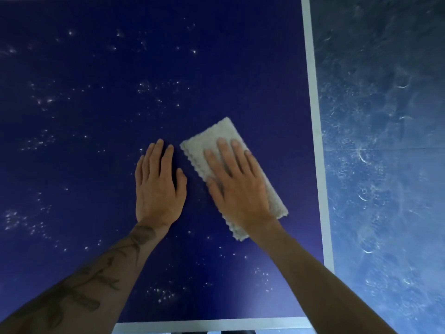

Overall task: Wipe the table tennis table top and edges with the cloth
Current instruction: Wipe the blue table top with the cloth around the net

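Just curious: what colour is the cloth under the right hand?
The cloth is pale beige with wavy scalloped edges, clearest in the head view.

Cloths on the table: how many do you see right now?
1. The cloth lies on the table top near its right edge, flat under the right hand. The left hand rests bare beside it; others could be outside the view.

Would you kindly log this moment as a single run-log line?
stage: wiping top | right hand: pressing folded cloth | left hand: flat on table top | specks: scattered across blue surface
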